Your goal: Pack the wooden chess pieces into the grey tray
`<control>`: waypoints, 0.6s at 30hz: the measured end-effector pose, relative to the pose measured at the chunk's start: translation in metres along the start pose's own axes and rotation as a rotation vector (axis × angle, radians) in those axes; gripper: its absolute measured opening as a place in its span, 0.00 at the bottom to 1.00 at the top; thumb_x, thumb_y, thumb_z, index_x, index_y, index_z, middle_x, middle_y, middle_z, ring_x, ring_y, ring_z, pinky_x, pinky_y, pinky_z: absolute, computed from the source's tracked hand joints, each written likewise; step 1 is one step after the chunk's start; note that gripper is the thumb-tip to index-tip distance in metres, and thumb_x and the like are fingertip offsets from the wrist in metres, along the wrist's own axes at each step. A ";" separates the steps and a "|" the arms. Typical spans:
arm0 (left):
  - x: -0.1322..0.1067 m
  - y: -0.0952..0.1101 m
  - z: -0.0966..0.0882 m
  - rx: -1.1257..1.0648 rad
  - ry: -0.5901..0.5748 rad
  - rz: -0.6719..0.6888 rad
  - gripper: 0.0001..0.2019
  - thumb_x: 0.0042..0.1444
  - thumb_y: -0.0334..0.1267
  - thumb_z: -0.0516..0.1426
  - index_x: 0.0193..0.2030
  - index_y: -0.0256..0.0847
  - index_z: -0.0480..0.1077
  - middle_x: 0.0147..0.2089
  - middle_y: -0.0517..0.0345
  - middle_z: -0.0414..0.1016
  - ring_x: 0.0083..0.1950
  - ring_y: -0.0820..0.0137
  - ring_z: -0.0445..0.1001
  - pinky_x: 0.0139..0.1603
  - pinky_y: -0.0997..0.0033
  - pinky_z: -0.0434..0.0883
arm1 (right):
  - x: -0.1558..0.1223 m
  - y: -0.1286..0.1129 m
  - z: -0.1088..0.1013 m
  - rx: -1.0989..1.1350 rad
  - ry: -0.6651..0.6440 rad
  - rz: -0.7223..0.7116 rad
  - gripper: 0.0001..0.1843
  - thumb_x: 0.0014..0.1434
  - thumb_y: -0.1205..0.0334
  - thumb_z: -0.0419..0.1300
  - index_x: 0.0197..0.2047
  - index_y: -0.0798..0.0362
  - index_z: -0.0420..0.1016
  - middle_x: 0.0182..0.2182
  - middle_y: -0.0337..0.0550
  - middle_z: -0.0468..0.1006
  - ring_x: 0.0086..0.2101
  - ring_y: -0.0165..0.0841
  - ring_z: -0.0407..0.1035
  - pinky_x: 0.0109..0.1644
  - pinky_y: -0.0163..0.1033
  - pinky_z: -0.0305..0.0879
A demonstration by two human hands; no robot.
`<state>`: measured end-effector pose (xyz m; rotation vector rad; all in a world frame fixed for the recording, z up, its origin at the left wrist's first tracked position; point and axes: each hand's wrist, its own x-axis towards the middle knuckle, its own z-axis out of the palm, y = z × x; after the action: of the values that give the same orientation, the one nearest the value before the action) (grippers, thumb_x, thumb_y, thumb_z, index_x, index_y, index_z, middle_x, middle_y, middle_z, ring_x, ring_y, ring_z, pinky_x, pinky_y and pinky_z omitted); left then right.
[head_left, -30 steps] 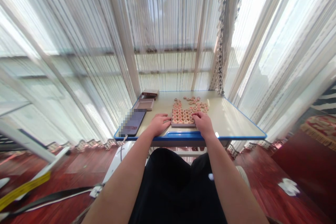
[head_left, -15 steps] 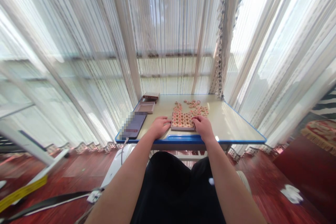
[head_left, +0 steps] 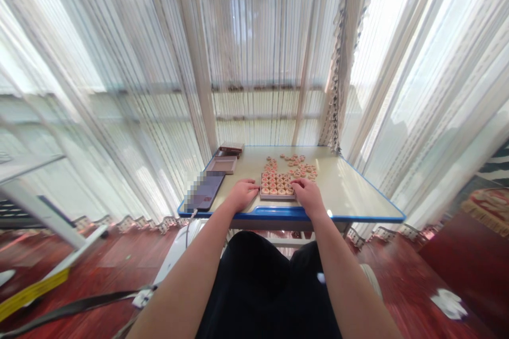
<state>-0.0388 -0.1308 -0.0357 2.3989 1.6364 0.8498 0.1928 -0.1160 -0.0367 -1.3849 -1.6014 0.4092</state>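
A shallow box filled with rows of round Chinese chess pieces sits near the front edge of the table. My left hand lies on the tabletop at the box's left side, fingers stretched out and fingertips by its wall. At the opposite side, the fingers of my right hand are bent and closed over the box's right rim, at a chess piece in the end column. That piece is mostly covered by my fingers. The pieces in the box show red and dark characters.
Loose chess pieces are scattered behind the box. On the table's left stand an open shallow tray, a brown box and a dark tablet-like device with a cable. Blue edging borders the tabletop; curtains hang behind.
The view has shifted slightly, so the table appears a little lower. Both hands stay at the box's sides; the right fingers have barely moved at its right rim.
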 end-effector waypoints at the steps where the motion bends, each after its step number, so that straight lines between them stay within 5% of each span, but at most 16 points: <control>1: 0.000 0.000 -0.001 -0.001 0.000 -0.002 0.18 0.54 0.42 0.48 0.44 0.40 0.74 0.49 0.50 0.71 0.52 0.66 0.67 0.56 0.70 0.60 | 0.000 0.000 0.000 0.001 -0.002 0.002 0.15 0.48 0.57 0.50 0.31 0.53 0.76 0.29 0.42 0.77 0.33 0.34 0.68 0.40 0.37 0.61; 11: -0.001 0.009 -0.001 -0.059 0.079 -0.084 0.13 0.49 0.35 0.51 0.38 0.41 0.75 0.46 0.53 0.73 0.49 0.66 0.69 0.54 0.69 0.62 | 0.000 -0.006 -0.004 0.069 0.036 0.086 0.17 0.51 0.53 0.49 0.34 0.53 0.73 0.29 0.43 0.76 0.32 0.36 0.67 0.39 0.40 0.60; 15: 0.008 0.000 -0.017 -0.215 0.322 -0.160 0.10 0.48 0.34 0.52 0.33 0.40 0.75 0.45 0.54 0.73 0.46 0.68 0.70 0.51 0.70 0.65 | -0.008 -0.025 -0.004 0.161 0.158 0.036 0.18 0.54 0.51 0.48 0.34 0.53 0.72 0.30 0.44 0.75 0.35 0.37 0.67 0.42 0.42 0.60; 18: 0.026 -0.020 -0.037 -0.426 0.471 -0.270 0.12 0.51 0.35 0.50 0.37 0.39 0.73 0.44 0.54 0.74 0.45 0.69 0.71 0.46 0.70 0.68 | -0.028 -0.056 0.013 0.335 0.092 -0.070 0.16 0.55 0.53 0.48 0.40 0.52 0.70 0.38 0.46 0.74 0.41 0.36 0.66 0.47 0.41 0.59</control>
<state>-0.0669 -0.1070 -0.0026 1.7307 1.6473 1.6003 0.1468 -0.1538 -0.0127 -1.0757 -1.4272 0.5371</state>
